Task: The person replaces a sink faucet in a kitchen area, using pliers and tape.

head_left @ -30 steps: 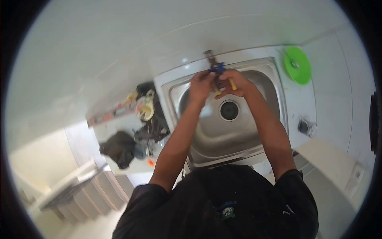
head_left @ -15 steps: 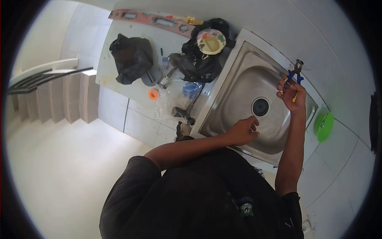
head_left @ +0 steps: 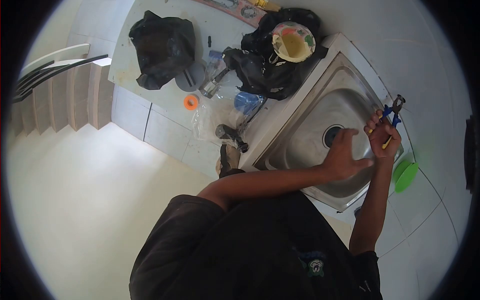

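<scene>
I see the pincers (head_left: 392,112) at the right of the frame, gripped by their blue-and-yellow handles in my right hand (head_left: 384,135) above the far rim of the steel sink (head_left: 320,100). My left hand (head_left: 345,152) is spread open and empty over the basin, just beside the drain (head_left: 332,135). If that grip loosens, I judge the pincers could drop and dent the basin.

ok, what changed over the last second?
A second ago both hands gripped the pliers at the sink's far rim. The left hand let go, dropped into the basin, and now hovers open near the right hand. The right grip on the pliers stayed. The camera view swung round; the counter clutter looks unmoved.
</scene>
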{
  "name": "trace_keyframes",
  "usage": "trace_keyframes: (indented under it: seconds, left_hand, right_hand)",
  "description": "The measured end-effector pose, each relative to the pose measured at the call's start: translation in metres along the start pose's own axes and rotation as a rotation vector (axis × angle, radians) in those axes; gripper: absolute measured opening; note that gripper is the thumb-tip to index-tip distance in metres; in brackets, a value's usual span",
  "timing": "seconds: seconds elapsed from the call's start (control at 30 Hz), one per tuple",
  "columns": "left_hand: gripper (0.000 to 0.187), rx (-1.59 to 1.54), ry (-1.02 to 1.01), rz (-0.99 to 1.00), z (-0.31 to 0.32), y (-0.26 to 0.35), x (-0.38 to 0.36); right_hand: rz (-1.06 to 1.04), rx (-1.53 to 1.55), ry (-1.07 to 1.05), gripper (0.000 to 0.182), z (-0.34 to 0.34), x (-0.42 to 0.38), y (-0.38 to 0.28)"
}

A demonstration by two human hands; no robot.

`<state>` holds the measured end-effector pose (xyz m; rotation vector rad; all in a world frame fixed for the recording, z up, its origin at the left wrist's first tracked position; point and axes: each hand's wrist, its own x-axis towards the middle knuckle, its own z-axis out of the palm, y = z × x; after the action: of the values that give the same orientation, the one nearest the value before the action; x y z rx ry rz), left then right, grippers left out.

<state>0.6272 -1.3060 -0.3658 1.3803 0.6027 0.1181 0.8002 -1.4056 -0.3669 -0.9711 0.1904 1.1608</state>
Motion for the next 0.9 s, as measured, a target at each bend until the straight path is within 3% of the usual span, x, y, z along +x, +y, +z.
trace_keyframes:
  seconds: [0.03, 0.17, 0.23, 0.3, 0.37, 0.43, 0.53, 0.6, 0.63, 0.67, 0.7, 0.73, 0.77, 0.83, 0.87, 0.9]
  left_hand:
    - [0.084, -0.018, 0.065, -0.03, 0.006, 0.008, 0.007]
    - [0.101, -0.136, 0.087, -0.093, 0.038, 0.044, 0.06]
    - [0.113, 0.067, 0.104, -0.231, 0.057, 0.059, 0.079]
    - [0.12, 0.256, -0.019, -0.391, 0.071, 0.066, 0.092]
    - [0.114, 0.319, -0.123, -0.331, 0.07, 0.065, 0.095]
    - [0.099, 0.358, -0.192, -0.411, 0.063, 0.078, 0.098]
    - [0.086, 0.355, -0.207, -0.349, 0.068, 0.057, 0.109]
    - [0.078, -0.086, -0.39, -0.48, 0.059, 0.052, 0.113]
    - [0.078, -0.069, -0.393, -0.465, 0.052, 0.047, 0.114]
    - [0.065, -0.319, -0.458, -0.466, 0.048, 0.044, 0.114]
    - [0.053, -0.565, -0.526, -0.473, 0.045, 0.034, 0.115]
    - [0.067, -0.777, -0.712, -0.425, 0.042, 0.006, 0.122]
    - [0.067, -0.765, -0.729, -0.423, 0.038, -0.005, 0.13]
    - [0.065, -1.007, -0.989, -0.441, 0.024, -0.017, 0.137]
    - [0.065, -0.965, -1.023, -0.451, 0.023, -0.019, 0.141]
    - [0.063, -0.895, -0.915, -0.504, 0.024, -0.018, 0.145]
  right_hand:
    - [0.013, 0.009, -0.005, 0.051, 0.001, 0.0, 0.001]
    - [-0.002, 0.138, 0.018, 0.047, 0.015, -0.002, 0.011]
    - [0.044, 0.047, 0.053, 0.047, 0.016, -0.005, 0.015]
    - [0.019, -0.078, 0.135, 0.047, 0.015, -0.006, 0.018]
    - [-0.056, -0.208, 0.262, 0.047, 0.011, -0.004, 0.02]
    - [-0.104, -0.295, 0.385, 0.047, 0.008, -0.004, 0.019]
    - [-0.092, -0.367, 0.495, 0.048, 0.007, -0.007, 0.016]
    - [-0.059, -0.387, 0.562, 0.048, 0.006, -0.008, 0.014]
    - [-0.034, -0.408, 0.574, 0.048, 0.007, -0.008, 0.013]
    - [-0.057, -0.404, 0.569, 0.048, 0.006, 0.0, 0.008]
    - [0.001, -0.855, 0.592, 0.047, 0.004, 0.006, 0.004]
    - [0.068, -1.309, 0.607, 0.046, 0.006, 0.008, 0.003]
    - [0.055, -1.299, 0.621, 0.046, 0.02, 0.01, 0.006]
    - [-0.14, -1.369, 1.098, 0.045, 0.057, 0.015, 0.022]
    - [-0.16, -1.326, 1.128, 0.045, 0.059, 0.017, 0.019]
    - [-0.153, -1.172, 1.135, 0.044, 0.058, 0.017, 0.015]
